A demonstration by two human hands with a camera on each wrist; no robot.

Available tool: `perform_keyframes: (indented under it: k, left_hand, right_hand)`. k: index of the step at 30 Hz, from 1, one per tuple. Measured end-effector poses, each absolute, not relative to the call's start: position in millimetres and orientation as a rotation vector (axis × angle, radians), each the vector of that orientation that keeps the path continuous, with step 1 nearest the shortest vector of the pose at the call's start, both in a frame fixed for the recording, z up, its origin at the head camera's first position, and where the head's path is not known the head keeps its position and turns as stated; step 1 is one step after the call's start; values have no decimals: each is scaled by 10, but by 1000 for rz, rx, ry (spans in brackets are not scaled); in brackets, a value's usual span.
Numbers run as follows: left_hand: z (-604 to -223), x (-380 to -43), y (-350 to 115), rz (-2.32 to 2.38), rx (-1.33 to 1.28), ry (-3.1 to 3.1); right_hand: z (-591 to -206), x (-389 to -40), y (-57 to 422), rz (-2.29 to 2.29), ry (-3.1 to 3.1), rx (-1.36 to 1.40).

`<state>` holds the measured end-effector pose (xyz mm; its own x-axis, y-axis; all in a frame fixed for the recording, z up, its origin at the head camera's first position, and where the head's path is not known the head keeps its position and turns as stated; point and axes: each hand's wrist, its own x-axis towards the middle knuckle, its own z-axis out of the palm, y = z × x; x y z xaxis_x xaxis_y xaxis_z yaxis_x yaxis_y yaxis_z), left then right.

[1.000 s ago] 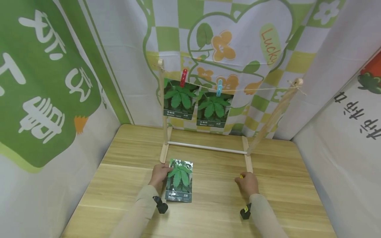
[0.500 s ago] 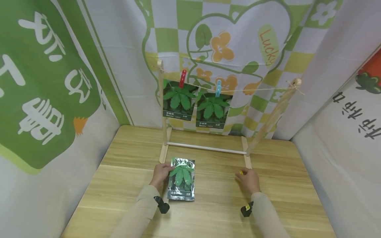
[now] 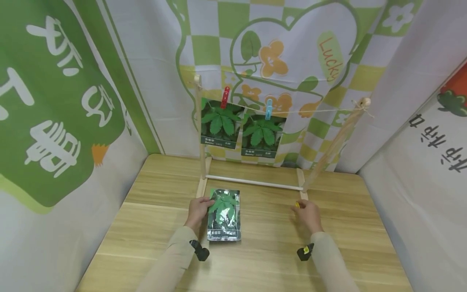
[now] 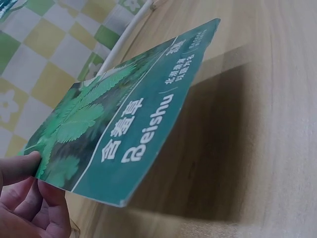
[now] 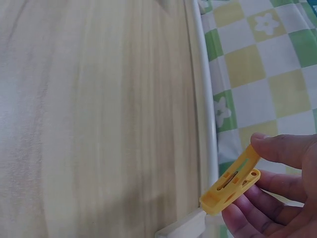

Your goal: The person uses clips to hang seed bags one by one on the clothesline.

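Observation:
A green seed packet [image 3: 224, 215] with a leaf picture is pinched at its left edge by my left hand [image 3: 198, 210]. In the left wrist view the packet [image 4: 114, 124] is tilted clear of the table, its shadow cast beneath. My right hand [image 3: 309, 215] holds a yellow clothespin [image 5: 230, 181] between thumb and fingers, its tip pointing away from the hand. Two matching packets hang from a string on the wooden rack: the left packet [image 3: 220, 125] under a red clothespin [image 3: 225, 97], the right packet [image 3: 262, 136] under a blue clothespin [image 3: 268, 109].
The rack has a left post [image 3: 202, 129], a slanting right post [image 3: 333, 146] and a white lower rod [image 3: 255, 183]. Its string [image 3: 313, 110] carries no packet on the right half. A patterned curtain [image 3: 204, 48] hangs close behind the rack on the wooden table [image 3: 153, 227].
My left hand has lifted the packet from the table and moved it slightly forward and right. My right hand has moved a little forward with the yellow clothespin.

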<state>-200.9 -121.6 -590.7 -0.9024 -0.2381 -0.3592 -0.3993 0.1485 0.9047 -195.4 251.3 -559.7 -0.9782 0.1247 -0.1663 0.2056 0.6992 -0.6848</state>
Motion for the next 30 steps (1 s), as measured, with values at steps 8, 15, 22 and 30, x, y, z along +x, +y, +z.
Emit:
perform_keyframes:
  k: [8,15,22,30]
  left_hand:
    - [-5884,-2035,-1197,1888,-652,2245]
    - [-5827,-2059,-1176,1923,-643,2221]
    - [-5761,-2078,-1154,1960,-630,2211]
    - [-5687,-2094,-1132,2002,-619,2176]
  right_hand:
    - [-5504,-1964,2491,-1164,2827,248]
    - [-5377,-1957,2465,-1212,2850,231]
    - [-5235,-1954,2449,-1223,2888,182]
    - [-5120,-1969,2422,-1240,2879,193]
